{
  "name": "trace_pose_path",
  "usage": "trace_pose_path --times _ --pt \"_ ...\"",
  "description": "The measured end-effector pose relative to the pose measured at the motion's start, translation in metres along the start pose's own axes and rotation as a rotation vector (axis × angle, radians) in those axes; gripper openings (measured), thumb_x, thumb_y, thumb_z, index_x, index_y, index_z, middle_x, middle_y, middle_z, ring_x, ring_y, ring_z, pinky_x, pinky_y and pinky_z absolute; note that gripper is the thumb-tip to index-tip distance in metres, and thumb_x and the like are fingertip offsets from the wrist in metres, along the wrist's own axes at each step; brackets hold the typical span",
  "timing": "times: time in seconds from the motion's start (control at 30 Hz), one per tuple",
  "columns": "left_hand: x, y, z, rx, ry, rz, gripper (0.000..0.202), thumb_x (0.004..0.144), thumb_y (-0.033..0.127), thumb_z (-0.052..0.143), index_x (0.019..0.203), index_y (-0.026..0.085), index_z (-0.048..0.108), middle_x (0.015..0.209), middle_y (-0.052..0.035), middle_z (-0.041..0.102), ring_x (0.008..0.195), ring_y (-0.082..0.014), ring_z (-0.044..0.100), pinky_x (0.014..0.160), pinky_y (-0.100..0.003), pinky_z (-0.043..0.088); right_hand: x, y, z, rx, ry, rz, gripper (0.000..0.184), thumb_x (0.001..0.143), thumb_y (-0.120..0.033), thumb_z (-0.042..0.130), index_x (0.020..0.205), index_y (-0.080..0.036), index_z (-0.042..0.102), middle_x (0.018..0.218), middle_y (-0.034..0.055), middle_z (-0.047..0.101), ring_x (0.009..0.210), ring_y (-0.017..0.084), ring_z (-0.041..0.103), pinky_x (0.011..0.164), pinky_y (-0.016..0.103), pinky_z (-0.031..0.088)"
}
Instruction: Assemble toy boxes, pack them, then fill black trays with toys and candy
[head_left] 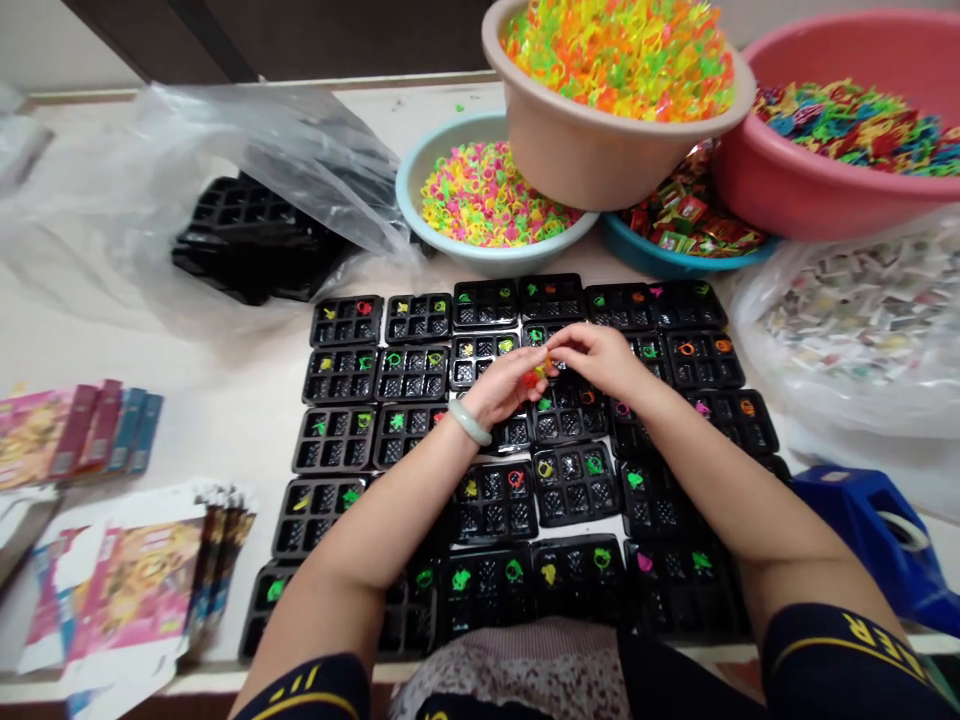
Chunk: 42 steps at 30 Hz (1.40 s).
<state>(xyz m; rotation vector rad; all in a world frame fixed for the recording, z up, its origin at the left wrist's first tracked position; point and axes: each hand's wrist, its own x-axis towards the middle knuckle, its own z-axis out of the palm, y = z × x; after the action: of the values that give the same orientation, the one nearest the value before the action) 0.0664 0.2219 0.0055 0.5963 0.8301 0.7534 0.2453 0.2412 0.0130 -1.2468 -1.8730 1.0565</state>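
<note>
My left hand [504,388], with a pale bangle on its wrist, is closed around a few small red, orange and yellow plastic rings [538,376]. The fingertips of my right hand [598,358] are pinched together and meet those of my left; what sits between them is too small to make out. Both hands hover over rows of black compartment trays [491,500]. Most visible trays have small bright plastic pieces in their far corner compartments, among them a green ring [595,465] and a red ring [516,479].
Behind the trays stand a beige basin [570,150] of neon rings, a light blue basin [480,258], a blue basin [675,262] of wrapped packets and a pink basin [847,190]. A plastic bag [300,140] holds stacked trays. Printed boxes [142,590] lie left, a blue tape dispenser [862,540] right.
</note>
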Motion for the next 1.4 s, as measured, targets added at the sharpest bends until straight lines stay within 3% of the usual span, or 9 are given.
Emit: trace_pose_path --times 0.13,0.3,0.5,0.63,0.87,1.1,1.2,1.3,1.4 --pt "-0.001 -0.001 -0.003 -0.001 0.053 0.044 0.033 0.070 0.034 0.078 0.083 0.012 0.058 0.069 0.0004 0.060 0.044 -0.0030 0.046 0.038 -0.014 0.028 0.025 0.013 0.002 0.054 -0.071 0.002 0.016 0.082 -0.028 0.061 0.090 -0.022 0.073 0.089 0.0024 0.073 0.083 0.018 0.066 0.079 0.033 0.051" --pt "-0.006 0.006 -0.010 0.008 0.092 0.030 0.035 0.067 0.034 0.080 0.084 0.011 0.060 0.070 0.0000 0.060 0.046 -0.0035 0.046 0.039 -0.015 0.026 0.090 0.048 -0.009 -0.403 0.211 0.092 0.014 0.083 -0.022 0.062 0.089 -0.021 0.075 0.096 0.0070 0.070 0.091 0.023 0.064 0.088 0.039 0.049" --pt "-0.013 0.018 -0.024 0.014 0.146 0.063 0.034 0.067 0.033 0.080 0.084 0.011 0.062 0.070 -0.0007 0.060 0.047 -0.0036 0.046 0.039 -0.014 0.028 0.128 0.046 0.002 -0.657 0.092 0.212 0.013 0.081 -0.021 0.066 0.090 -0.018 0.075 0.105 0.0142 0.067 0.092 0.028 0.065 0.082 0.037 0.051" --pt "-0.015 0.023 -0.035 0.010 0.167 0.082 0.033 0.066 0.032 0.081 0.083 0.010 0.062 0.070 -0.0011 0.061 0.047 -0.0041 0.047 0.039 -0.014 0.029 0.126 0.047 -0.001 -0.587 0.120 0.245 0.014 0.084 -0.022 0.061 0.089 -0.020 0.074 0.104 0.0125 0.068 0.090 0.025 0.065 0.083 0.034 0.051" --pt "-0.021 0.025 -0.042 -0.017 0.201 0.088 0.030 0.070 0.030 0.077 0.088 0.010 0.064 0.069 -0.0015 0.061 0.048 -0.0050 0.048 0.040 -0.015 0.031 0.112 0.071 -0.030 -0.557 0.274 0.250 0.015 0.084 -0.023 0.061 0.090 -0.019 0.074 0.099 0.0092 0.068 0.095 0.024 0.063 0.090 0.035 0.049" --pt "-0.029 0.026 -0.045 -0.012 0.229 0.098 0.031 0.069 0.031 0.077 0.089 0.011 0.064 0.070 -0.0016 0.062 0.048 -0.0052 0.048 0.040 -0.014 0.031 0.113 0.075 -0.032 -0.534 0.154 0.281 0.014 0.080 -0.021 0.066 0.090 -0.021 0.075 0.100 0.0069 0.072 0.096 0.022 0.065 0.089 0.029 0.048" --pt "-0.034 0.027 -0.045 0.000 0.245 0.098 0.031 0.069 0.031 0.076 0.089 0.011 0.064 0.070 -0.0017 0.062 0.049 -0.0055 0.048 0.041 -0.014 0.031 0.111 0.073 -0.037 -0.426 0.209 0.264 0.018 0.083 -0.021 0.062 0.096 -0.019 0.075 0.101 0.0062 0.073 0.098 0.021 0.066 0.089 0.029 0.048" --pt "-0.036 0.032 -0.039 0.022 0.241 0.109 0.028 0.069 0.027 0.074 0.091 0.012 0.064 0.068 -0.0017 0.061 0.048 -0.0053 0.046 0.041 -0.014 0.029 0.099 0.068 -0.048 -0.356 0.288 0.234 0.019 0.085 -0.020 0.058 0.097 -0.017 0.074 0.101 0.0067 0.074 0.097 0.021 0.067 0.089 0.030 0.049" --pt "-0.030 0.053 -0.016 0.075 0.199 0.128 0.019 0.073 0.025 0.068 0.087 0.014 0.063 0.065 -0.0013 0.058 0.046 -0.0053 0.043 0.039 -0.015 0.024 0.076 0.054 -0.062 -0.304 0.249 0.203 0.016 0.085 -0.020 0.059 0.092 -0.017 0.074 0.096 0.0063 0.074 0.092 0.020 0.068 0.086 0.031 0.050"
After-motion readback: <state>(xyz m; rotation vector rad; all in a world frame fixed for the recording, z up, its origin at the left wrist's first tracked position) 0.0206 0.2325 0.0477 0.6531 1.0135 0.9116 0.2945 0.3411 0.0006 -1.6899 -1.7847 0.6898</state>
